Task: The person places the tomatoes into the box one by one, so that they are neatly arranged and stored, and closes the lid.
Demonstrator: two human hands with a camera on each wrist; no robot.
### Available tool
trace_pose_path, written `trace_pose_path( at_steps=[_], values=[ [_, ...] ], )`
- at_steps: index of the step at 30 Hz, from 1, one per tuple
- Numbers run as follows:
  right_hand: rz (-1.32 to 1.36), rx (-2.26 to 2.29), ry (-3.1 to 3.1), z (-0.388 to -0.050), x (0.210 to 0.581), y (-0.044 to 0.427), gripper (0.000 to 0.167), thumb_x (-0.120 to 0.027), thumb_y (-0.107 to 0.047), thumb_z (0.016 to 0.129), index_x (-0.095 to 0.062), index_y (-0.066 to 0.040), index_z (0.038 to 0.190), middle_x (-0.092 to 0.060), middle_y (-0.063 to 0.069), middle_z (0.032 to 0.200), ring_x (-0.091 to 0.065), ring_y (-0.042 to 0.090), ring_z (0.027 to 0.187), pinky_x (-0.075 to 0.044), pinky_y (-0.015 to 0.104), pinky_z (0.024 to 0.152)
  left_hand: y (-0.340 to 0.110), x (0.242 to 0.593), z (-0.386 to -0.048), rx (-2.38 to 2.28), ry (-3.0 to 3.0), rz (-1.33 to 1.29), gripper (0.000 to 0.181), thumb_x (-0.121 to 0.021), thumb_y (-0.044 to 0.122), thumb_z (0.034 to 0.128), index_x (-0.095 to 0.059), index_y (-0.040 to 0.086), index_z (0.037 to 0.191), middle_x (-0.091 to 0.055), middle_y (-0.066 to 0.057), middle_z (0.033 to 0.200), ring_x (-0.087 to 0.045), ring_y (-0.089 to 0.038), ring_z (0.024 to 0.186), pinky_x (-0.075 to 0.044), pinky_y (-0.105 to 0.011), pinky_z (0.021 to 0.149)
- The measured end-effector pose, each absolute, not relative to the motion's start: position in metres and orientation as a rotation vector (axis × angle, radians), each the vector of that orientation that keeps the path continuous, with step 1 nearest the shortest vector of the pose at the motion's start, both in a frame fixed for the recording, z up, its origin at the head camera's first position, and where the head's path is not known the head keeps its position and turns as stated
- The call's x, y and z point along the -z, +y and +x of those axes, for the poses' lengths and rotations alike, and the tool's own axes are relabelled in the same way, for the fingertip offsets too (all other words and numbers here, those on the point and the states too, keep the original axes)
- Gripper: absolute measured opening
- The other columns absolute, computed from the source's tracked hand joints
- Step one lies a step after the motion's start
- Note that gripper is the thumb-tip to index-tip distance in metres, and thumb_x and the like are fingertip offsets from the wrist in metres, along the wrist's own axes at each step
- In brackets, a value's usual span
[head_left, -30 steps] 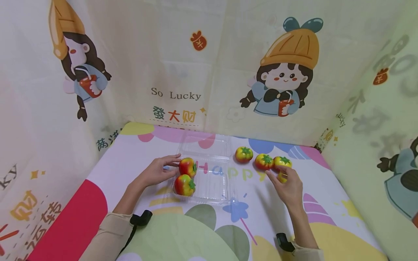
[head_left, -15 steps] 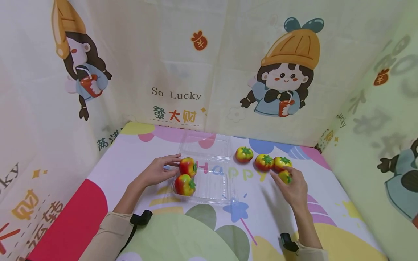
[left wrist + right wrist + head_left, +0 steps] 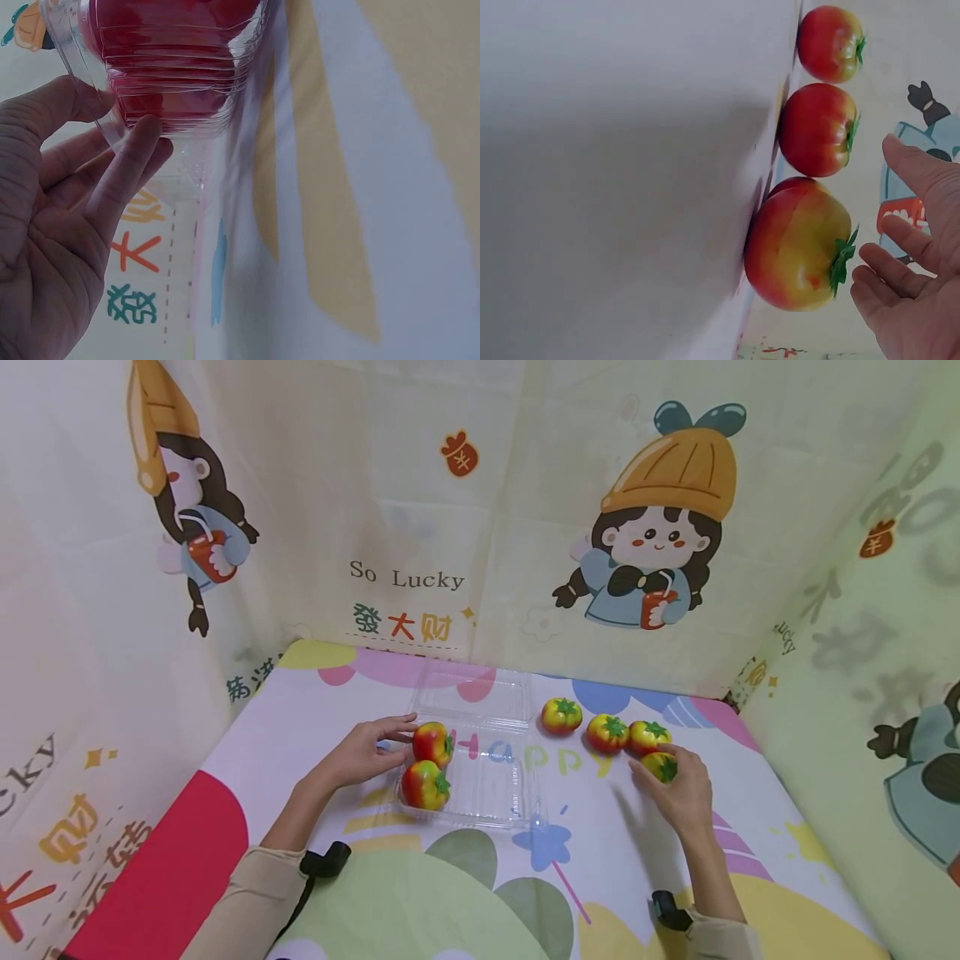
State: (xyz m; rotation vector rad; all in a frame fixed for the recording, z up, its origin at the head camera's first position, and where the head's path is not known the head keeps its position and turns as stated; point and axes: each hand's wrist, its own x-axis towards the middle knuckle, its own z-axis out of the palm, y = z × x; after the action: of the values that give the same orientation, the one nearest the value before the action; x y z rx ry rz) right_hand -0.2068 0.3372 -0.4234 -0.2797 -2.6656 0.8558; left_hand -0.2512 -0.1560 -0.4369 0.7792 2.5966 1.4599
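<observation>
A clear plastic clamshell box (image 3: 483, 785) lies open on the table, its lid (image 3: 471, 695) folded back. Two red-and-yellow tomatoes with green tops, a rear tomato (image 3: 431, 743) and a front tomato (image 3: 425, 786), sit along its left side. My left hand (image 3: 372, 750) pinches the box's left rim between thumb and fingers; the left wrist view shows this hand (image 3: 82, 172) at the plastic edge. My right hand (image 3: 681, 789) hovers over the nearest loose tomato (image 3: 660, 767). In the right wrist view its relaxed fingers (image 3: 906, 238) are apart from that tomato (image 3: 799, 251).
Beyond the right hand are more tomatoes: one at the left (image 3: 561, 717), one in the middle (image 3: 607, 733) and one at the right (image 3: 648, 737). A patterned cloth covers the table (image 3: 360, 893). Printed curtains (image 3: 495, 527) stand at the back and both sides.
My right hand has shifted slightly right and toward the nearest loose tomato, uncovering more of it. The left hand, the box and the tomatoes stay in place.
</observation>
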Motion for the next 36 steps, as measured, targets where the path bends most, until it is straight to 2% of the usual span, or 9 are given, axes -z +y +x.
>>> trace_pose_path(
  at_steps=[22,36],
  values=[
    [-0.278,-0.815,-2.783,-0.209,0.427,0.351,0.066,-0.078,-0.02,0.09,-0.048,0.011,0.14,-0.045,0.035,0.14,-0.039,0.051,0.13,-0.031,0.066,0.115,-0.156,0.438,-0.251,-1.456,2.595,0.744,0.049,-0.072,0.009,0.0946,-0.06,0.006,0.142,-0.049,-0.018,0.154,-0.065,-0.034,0.122,-0.06,-0.04,0.091],
    [-0.311,-0.769,-2.789,-0.208,0.432,0.354,0.066,-0.079,-0.009,0.086,-0.047,0.011,0.141,-0.04,0.036,0.14,-0.036,0.053,0.13,-0.033,0.067,0.114,-0.155,0.437,-0.252,-1.447,2.601,0.756,0.048,-0.071,0.009,0.0948,-0.061,0.006,0.142,-0.049,-0.019,0.154,-0.066,-0.034,0.121,-0.061,-0.04,0.09]
  ],
)
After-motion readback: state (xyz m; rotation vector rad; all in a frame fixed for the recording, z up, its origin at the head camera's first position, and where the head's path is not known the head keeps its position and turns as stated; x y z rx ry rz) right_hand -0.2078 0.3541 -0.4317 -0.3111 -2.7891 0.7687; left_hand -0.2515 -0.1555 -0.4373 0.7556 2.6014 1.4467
